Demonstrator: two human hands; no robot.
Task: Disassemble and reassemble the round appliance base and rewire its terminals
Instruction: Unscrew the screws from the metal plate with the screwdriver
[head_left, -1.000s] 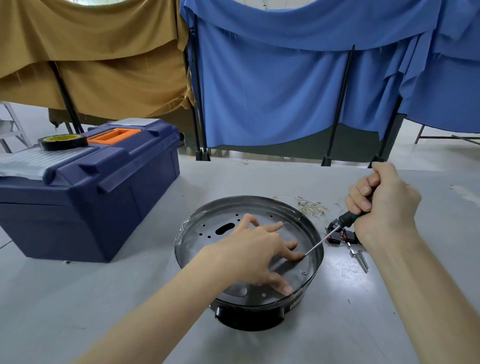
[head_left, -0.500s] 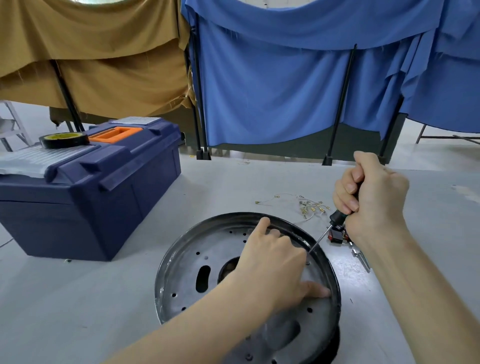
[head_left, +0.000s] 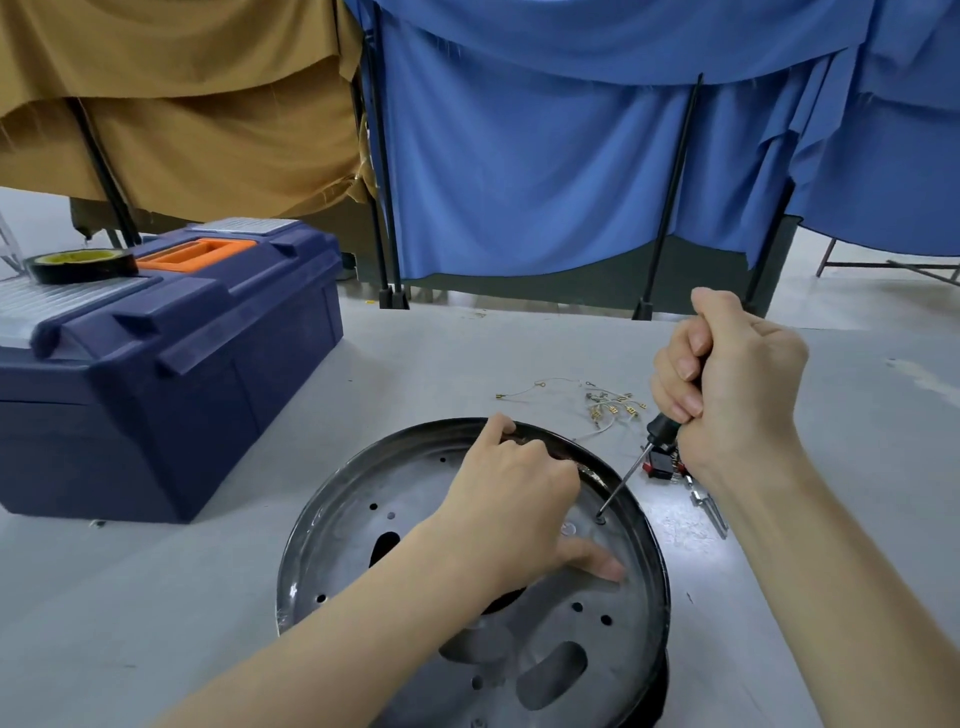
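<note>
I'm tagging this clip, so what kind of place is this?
Probably a makeshift repair workbench: a blue toolbox on a grey table, loose terminal wires, cloth backdrops on stands.

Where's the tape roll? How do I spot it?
Find the big navy plastic toolbox on the left. On its lid, left of the orange handle, lies the black tape roll. It is the only ring there, yellowish inside.

**Glowing Bright and Even**

Flooding down diffusely from overhead. Casting only faint, soft-edged shadows on the table (head_left: 182, 597) beside the round base (head_left: 363, 519) and under the toolbox (head_left: 156, 405). Glinting palely off that base's bare metal and off the tabletop to its right. Tilting the black curtain poles (head_left: 672, 197) outward toward the frame edges. Rendering the centre crisply, softening slightly at the corners.
</note>
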